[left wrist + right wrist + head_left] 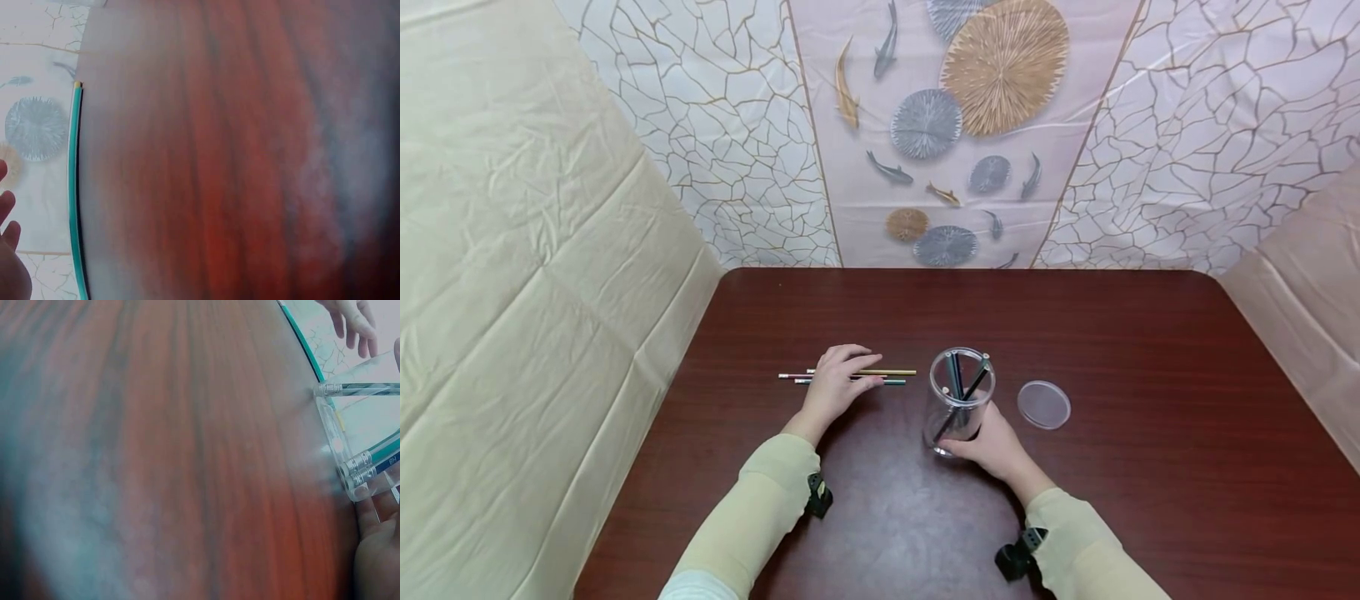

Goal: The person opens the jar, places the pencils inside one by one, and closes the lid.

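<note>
Three pencils lie side by side on the table, one gold and one green among them. My left hand is over them with fingers extended; whether it touches them cannot be told. The left wrist view shows the green pencil close up and part of the left hand at the edge. My right hand grips the lower part of a clear cylindrical jar, upright on the table. Inside lean several dark and green pencils, their eraser ends at the bottom in the right wrist view.
A round clear lid lies flat to the right of the jar. The dark red-brown table meets a patterned cloth at its back edge. Pale cloth hangs along the left side.
</note>
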`<move>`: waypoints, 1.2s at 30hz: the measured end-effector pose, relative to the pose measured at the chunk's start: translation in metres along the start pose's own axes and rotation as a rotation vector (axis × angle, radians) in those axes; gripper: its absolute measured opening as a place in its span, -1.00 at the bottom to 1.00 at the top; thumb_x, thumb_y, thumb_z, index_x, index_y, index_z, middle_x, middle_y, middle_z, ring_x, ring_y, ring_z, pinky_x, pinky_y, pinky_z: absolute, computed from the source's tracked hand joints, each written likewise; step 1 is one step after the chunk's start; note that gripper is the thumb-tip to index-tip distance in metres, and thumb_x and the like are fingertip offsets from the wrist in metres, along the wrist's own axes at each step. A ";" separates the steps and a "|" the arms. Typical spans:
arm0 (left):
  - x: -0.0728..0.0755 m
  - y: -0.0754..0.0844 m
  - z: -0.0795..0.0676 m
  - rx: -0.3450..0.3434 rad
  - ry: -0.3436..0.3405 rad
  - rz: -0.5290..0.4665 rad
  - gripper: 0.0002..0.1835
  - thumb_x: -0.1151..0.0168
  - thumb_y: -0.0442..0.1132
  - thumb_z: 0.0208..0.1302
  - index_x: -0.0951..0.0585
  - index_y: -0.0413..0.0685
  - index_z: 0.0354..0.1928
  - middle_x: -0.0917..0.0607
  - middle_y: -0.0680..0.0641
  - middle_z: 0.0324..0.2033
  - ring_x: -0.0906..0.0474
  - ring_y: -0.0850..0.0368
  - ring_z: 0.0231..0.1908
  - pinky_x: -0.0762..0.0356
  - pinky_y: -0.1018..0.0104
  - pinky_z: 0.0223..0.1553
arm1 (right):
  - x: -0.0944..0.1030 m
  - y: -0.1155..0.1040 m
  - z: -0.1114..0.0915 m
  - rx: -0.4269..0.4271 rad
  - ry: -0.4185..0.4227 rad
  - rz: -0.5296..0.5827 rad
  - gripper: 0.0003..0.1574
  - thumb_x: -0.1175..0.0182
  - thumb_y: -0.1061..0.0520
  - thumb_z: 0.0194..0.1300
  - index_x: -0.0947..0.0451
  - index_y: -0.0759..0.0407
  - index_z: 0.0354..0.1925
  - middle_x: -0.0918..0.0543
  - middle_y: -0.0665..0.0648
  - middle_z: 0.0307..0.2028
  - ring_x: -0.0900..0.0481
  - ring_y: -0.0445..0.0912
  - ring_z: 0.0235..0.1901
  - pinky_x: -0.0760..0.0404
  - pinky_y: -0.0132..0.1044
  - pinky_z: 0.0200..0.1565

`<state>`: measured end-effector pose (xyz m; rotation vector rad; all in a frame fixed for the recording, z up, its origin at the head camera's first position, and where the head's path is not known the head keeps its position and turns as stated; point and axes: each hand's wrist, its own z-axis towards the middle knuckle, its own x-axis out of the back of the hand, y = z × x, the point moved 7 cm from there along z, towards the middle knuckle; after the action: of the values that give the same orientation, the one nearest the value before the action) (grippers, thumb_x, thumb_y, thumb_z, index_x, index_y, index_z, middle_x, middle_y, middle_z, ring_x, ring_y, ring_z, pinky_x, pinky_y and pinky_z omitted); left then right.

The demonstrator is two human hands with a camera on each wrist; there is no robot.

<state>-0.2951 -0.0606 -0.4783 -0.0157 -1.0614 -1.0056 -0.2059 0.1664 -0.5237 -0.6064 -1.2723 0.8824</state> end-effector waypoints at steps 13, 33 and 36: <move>-0.013 -0.004 -0.001 0.016 -0.110 0.089 -0.64 -0.42 -0.05 0.02 -0.70 0.08 -0.09 -0.61 0.01 -0.09 -0.44 -0.02 -0.02 -0.31 0.04 0.04 | 0.000 0.001 0.000 -0.020 -0.023 0.027 -0.11 -0.56 -0.03 -0.24 -0.34 0.16 0.03 -0.53 0.13 -0.08 -0.48 -0.02 -0.05 -0.43 -0.04 0.00; -0.028 -0.016 -0.005 0.077 -0.218 0.082 -0.69 -0.35 -0.02 0.11 -0.70 0.17 -0.08 -0.56 0.01 0.00 -0.39 -0.02 0.06 -0.27 0.03 0.09 | 0.001 0.003 0.002 -0.034 -0.033 0.039 -0.13 -0.57 -0.04 -0.25 -0.36 0.13 0.00 -0.53 0.11 -0.11 -0.49 -0.03 -0.08 -0.43 -0.04 -0.03; -0.027 -0.020 -0.006 0.097 -0.213 0.066 -0.70 -0.36 -0.02 0.09 -0.71 0.17 -0.09 -0.56 0.01 0.00 -0.39 -0.04 0.05 -0.29 0.02 0.06 | 0.000 0.003 0.002 -0.041 -0.036 0.033 -0.12 -0.56 -0.06 -0.25 -0.35 0.13 0.00 -0.53 0.10 -0.11 -0.49 -0.04 -0.09 -0.44 -0.05 -0.04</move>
<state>-0.3074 -0.0566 -0.5097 -0.0799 -1.2952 -0.9054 -0.2086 0.1683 -0.5259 -0.6484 -1.3190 0.8995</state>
